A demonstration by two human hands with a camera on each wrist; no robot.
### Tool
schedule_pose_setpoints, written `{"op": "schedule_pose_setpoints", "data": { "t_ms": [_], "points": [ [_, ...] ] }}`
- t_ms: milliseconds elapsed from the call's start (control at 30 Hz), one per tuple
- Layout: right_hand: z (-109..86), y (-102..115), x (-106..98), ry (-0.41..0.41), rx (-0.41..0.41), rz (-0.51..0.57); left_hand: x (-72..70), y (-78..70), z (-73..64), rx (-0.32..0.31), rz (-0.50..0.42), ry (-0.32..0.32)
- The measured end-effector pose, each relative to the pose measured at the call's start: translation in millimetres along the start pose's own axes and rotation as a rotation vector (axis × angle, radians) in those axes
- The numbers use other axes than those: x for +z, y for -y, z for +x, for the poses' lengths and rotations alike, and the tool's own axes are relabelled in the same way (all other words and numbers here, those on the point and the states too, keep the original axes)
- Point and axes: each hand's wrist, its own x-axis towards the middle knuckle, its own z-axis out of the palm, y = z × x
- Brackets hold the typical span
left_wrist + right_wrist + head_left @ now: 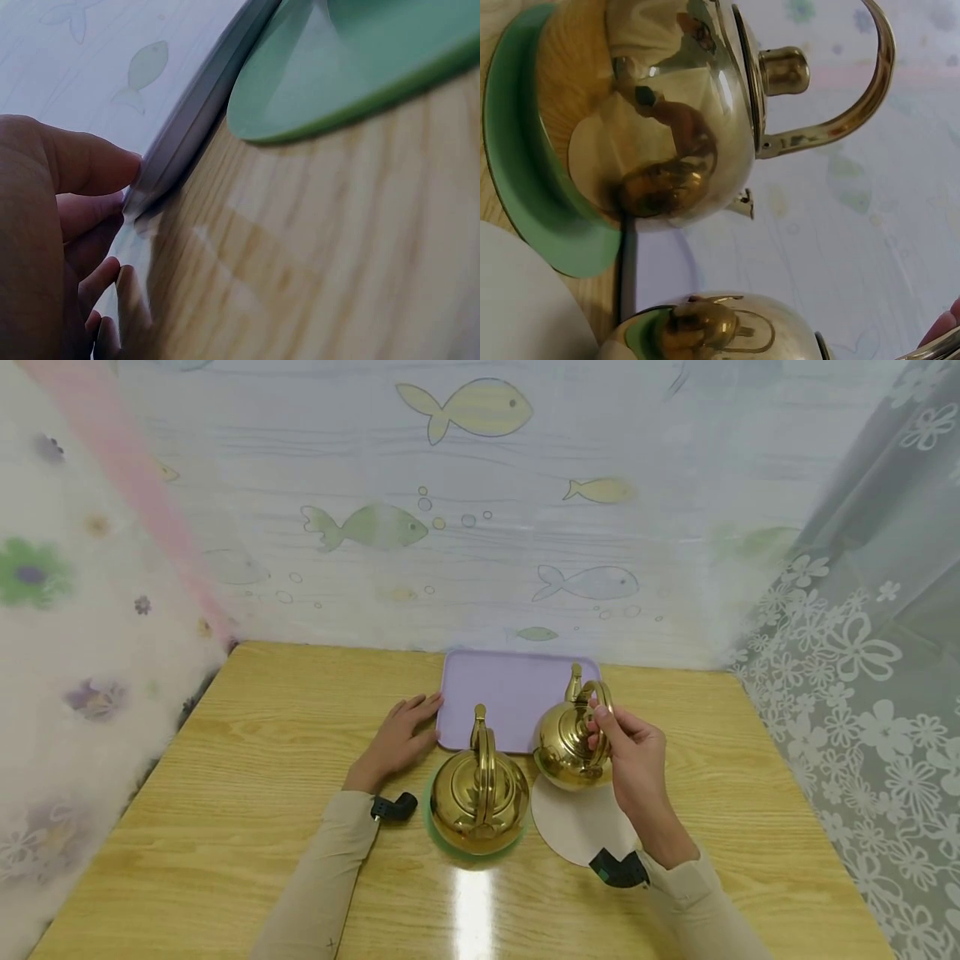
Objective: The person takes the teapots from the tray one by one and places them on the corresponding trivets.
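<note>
My right hand [637, 760] grips the arched handle of a gold kettle [558, 747]. That kettle overlaps the near right corner of a lilac tray [487, 693] and the far part of a round beige mat [581, 822], its spout pointing away. Fairly straight fingers of my left hand [397, 739] touch the tray's left rim, and the left wrist view shows thumb and fingertips against the tray edge [176, 154]. A second gold kettle [480, 797] stands upright on a round green mat [525, 165] between my hands, with neither hand on it.
The wooden table [300, 693] runs back to a fish-print curtain [480, 527]. A flowered curtain [67, 693] hangs on the left side, and a white-flowered lace curtain [885, 693] hangs on the right. The tray's far edge lies close to the back curtain.
</note>
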Motion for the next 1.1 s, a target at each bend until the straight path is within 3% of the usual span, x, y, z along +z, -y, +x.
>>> {"op": "schedule_pose_setpoints", "data": {
  "t_ms": [433, 1100],
  "points": [
    [-14.6, 3.5, -6.5, 0.017, 0.021, -0.023, -0.4, -0.7, -0.5, 0.006, -0.003, -0.006],
    [-33.2, 3.3, -15.1, 0.058, -0.012, -0.024, -1.4, -6.3, -4.1, 0.004, -0.009, -0.005]
  ]
}}
